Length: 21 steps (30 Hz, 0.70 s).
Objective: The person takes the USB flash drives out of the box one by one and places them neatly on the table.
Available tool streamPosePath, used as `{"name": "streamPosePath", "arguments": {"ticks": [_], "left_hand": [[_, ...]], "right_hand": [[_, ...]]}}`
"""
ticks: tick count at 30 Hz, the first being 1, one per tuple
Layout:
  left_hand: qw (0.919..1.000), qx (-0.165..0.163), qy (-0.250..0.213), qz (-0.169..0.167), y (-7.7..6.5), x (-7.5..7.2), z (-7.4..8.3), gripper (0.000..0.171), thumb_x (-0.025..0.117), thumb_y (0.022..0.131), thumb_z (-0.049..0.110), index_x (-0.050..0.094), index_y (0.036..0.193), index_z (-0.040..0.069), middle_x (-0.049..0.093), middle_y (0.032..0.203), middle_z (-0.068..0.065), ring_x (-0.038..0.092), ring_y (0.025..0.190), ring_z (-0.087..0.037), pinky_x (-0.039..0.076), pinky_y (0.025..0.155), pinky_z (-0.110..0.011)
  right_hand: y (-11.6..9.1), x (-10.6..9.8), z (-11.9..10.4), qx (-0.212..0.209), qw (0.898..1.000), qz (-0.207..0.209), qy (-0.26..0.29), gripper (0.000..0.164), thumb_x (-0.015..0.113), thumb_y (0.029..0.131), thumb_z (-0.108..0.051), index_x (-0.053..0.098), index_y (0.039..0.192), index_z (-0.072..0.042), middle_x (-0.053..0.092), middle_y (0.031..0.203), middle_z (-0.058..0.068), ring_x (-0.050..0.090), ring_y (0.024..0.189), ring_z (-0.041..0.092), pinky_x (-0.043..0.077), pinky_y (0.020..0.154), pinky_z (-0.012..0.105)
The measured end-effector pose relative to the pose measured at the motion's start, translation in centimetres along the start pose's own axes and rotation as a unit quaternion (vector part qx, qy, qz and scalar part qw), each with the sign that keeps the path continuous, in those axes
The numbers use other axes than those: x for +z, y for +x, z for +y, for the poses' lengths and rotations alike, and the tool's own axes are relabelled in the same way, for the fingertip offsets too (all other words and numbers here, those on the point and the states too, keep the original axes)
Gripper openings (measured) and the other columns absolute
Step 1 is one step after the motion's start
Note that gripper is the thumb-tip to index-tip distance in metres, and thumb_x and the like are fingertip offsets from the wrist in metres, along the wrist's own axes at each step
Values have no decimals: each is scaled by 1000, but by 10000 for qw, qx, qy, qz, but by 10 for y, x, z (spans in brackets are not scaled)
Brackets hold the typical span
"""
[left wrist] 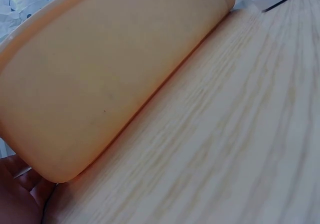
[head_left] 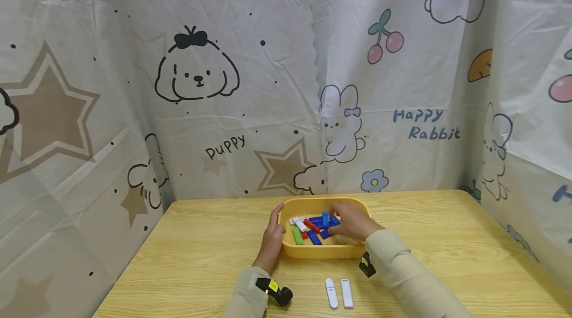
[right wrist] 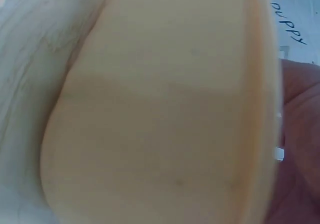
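"Where are the little sticks sitting?"

"Most are lying in the yellow tray (head_left: 321, 252) on the wooden table (head_left: 201, 248) — blue sticks (head_left: 315, 237) crowding the middle, a red stick (head_left: 311, 225) slanting among them, a green stick (head_left: 297, 235) lying near the left end. Two white sticks (head_left: 331, 293) are lying side by side, not touching, on the table in front of the tray."

"And the hands?"

"The left hand (head_left: 269, 241) is gripping the tray's left end, its thumb at the rim. The right hand (head_left: 353, 221) is hanging inside the right part, close to the blue sticks; I cannot tell whether it is pinching one, because it is hiding that spot."

"What is worrying you?"

"The heap, mostly. Sticks are overlapping, so a hasty pull could be dragging a neighbour along, even over the rim. If the left hand is pressing down too hard on its end, the tray could be tipping."

"Anything nearer us?"

"The right sleeve (head_left: 389, 246) is lying close to the tray's near corner — a snag there might be jolting everything. And a low-swinging forearm could be scattering that pair on the table."
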<state>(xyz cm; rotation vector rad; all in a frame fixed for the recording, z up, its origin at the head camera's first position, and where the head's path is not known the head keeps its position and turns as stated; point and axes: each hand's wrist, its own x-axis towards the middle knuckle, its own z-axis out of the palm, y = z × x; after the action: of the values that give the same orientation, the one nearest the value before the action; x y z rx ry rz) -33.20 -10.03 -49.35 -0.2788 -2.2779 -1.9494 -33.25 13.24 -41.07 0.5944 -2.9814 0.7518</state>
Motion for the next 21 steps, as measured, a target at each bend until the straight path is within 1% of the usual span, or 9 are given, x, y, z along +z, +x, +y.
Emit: {"name": "streamPosePath", "arguments": {"ticks": [3,7,10,15,17,21], "left_hand": [[10000,2,15,14,0,0,0,62,34,89,7,30,149,21,27,156,-7,24,142,-31,16,112,-55],[10000,7,-24,11,0,0,0,62,34,89,6,30,149,20,27,156,-8,23,142,-32,16,112,-55],[10000,14,-18,-4,0,1,-1,63,34,89,6,30,150,19,27,156,-9,22,143,-32,16,112,-56],[10000,-28,4,-13,0,1,0,62,34,89,7,30,150,21,27,157,-6,21,143,-30,15,113,-55],[10000,-26,-16,-22,1,1,0,62,34,90,7,30,150,22,26,157,-6,21,143,-29,14,113,-55],[10000,3,-40,-37,1,0,0,61,33,90,7,30,150,22,26,157,-6,21,143,-30,14,113,-55]], "right_hand": [[1,3,1,161,9997,-164,-38,33,81,76,-16,64,103,-8,63,99,6,53,86,20,47,83,41],[1,11,4,279,9991,-312,-94,31,82,76,-18,63,99,-10,61,95,4,52,83,20,46,82,41],[1,15,4,228,9991,-343,-116,30,82,75,-21,63,96,-10,60,93,2,51,82,19,47,80,40],[0,19,3,105,9992,-328,-193,30,83,73,-24,64,92,-11,59,89,1,50,79,18,46,75,38],[0,20,2,103,9990,-350,-270,30,83,73,-25,64,92,-11,59,90,1,51,80,18,46,76,38],[1,22,-1,79,9981,-441,-433,29,82,74,-27,66,94,-12,61,97,1,53,87,19,48,83,41]]}}
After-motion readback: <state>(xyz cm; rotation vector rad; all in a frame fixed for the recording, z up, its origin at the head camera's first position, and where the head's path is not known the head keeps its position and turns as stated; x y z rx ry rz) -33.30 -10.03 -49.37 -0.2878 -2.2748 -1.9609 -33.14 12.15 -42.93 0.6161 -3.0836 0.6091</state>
